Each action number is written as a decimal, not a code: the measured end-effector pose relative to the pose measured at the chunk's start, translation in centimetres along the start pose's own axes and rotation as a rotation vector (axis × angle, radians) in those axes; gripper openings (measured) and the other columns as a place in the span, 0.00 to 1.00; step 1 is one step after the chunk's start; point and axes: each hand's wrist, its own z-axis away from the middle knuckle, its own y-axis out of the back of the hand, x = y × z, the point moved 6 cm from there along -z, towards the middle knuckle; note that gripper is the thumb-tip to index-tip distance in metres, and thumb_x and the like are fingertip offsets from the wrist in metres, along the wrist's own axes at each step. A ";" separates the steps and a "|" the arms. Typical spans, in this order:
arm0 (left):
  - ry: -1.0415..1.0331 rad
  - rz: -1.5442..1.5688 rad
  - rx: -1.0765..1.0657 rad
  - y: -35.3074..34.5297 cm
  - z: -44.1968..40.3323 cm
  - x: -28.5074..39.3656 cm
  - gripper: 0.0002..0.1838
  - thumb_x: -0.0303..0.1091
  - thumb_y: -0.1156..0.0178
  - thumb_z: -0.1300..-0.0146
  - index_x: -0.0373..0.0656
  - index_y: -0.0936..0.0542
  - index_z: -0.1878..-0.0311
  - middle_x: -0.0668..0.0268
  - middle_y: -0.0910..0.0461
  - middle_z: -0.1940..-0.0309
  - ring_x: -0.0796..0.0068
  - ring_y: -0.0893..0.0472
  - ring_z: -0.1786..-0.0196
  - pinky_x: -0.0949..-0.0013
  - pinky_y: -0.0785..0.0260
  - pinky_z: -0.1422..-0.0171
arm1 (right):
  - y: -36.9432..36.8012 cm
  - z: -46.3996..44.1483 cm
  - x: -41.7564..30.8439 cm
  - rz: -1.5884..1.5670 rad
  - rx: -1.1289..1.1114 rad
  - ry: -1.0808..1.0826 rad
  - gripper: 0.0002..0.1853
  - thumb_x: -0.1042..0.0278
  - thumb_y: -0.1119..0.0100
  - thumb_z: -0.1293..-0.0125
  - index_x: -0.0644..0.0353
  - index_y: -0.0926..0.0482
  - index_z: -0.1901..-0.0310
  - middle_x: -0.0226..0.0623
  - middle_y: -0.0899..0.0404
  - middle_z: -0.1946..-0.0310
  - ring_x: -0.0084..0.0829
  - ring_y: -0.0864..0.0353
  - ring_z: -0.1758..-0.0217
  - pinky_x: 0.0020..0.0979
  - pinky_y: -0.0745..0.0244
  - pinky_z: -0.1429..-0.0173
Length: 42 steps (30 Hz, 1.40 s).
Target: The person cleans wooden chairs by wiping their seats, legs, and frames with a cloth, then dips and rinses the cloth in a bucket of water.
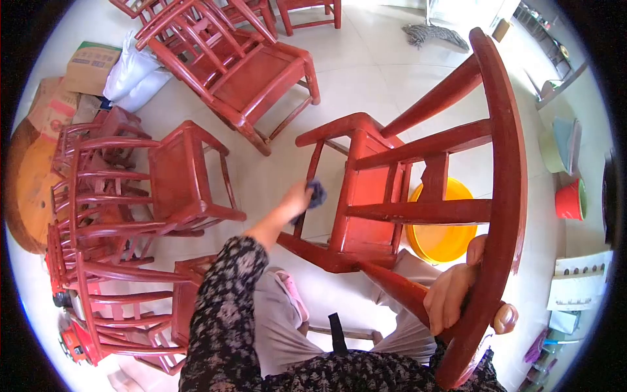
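A red wooden chair (503, 130) is tipped over in front of me, its curved back towards the right and its legs pointing left. My right hand (454, 291) grips the lower end of the chair's back, fingers wrapped round the wood. With a dark blue cloth (317, 194) bunched in its fingers, my left hand (297, 199) is at a thin rung between the chair's legs. The cloth appears to touch that rung. Behind the chair back, a yellow basin (444, 245) stands on the floor, partly hidden by the slats.
Several more red chairs (176, 173) crowd the left side, and another red chair (261, 78) stands further back. Cardboard boxes (91, 68) and a white sack (134, 75) line the left wall. A grey mop head (434, 36) lies at the back; a red bucket (569, 199) is at right.
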 end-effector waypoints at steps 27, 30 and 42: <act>0.062 -0.242 -0.188 -0.3 2.1 -0.3 0.24 0.43 0.51 0.35 0.33 0.39 0.46 0.39 0.26 0.55 0.41 0.26 0.51 0.51 0.34 0.46 | -0.3 -2.4 -0.2 -0.053 -0.601 -0.042 0.41 0.54 0.30 0.57 0.60 0.46 0.47 0.48 0.25 0.80 0.45 0.22 0.77 0.40 0.29 0.71; 0.027 -0.260 -0.352 -0.6 6.5 -1.8 0.27 0.43 0.49 0.36 0.32 0.42 0.43 0.38 0.26 0.55 0.43 0.25 0.50 0.53 0.34 0.46 | -0.1 -2.0 0.0 0.011 -0.533 -0.036 0.41 0.54 0.31 0.56 0.60 0.47 0.47 0.47 0.25 0.81 0.43 0.23 0.78 0.36 0.29 0.72; 0.225 -0.142 -0.254 1.1 12.0 -5.0 0.18 0.32 0.51 0.40 0.36 0.31 0.47 0.47 0.24 0.54 0.47 0.25 0.50 0.57 0.33 0.46 | -0.3 -1.9 -0.5 0.069 -0.428 -0.028 0.40 0.50 0.35 0.52 0.61 0.48 0.46 0.44 0.26 0.79 0.40 0.23 0.79 0.33 0.28 0.75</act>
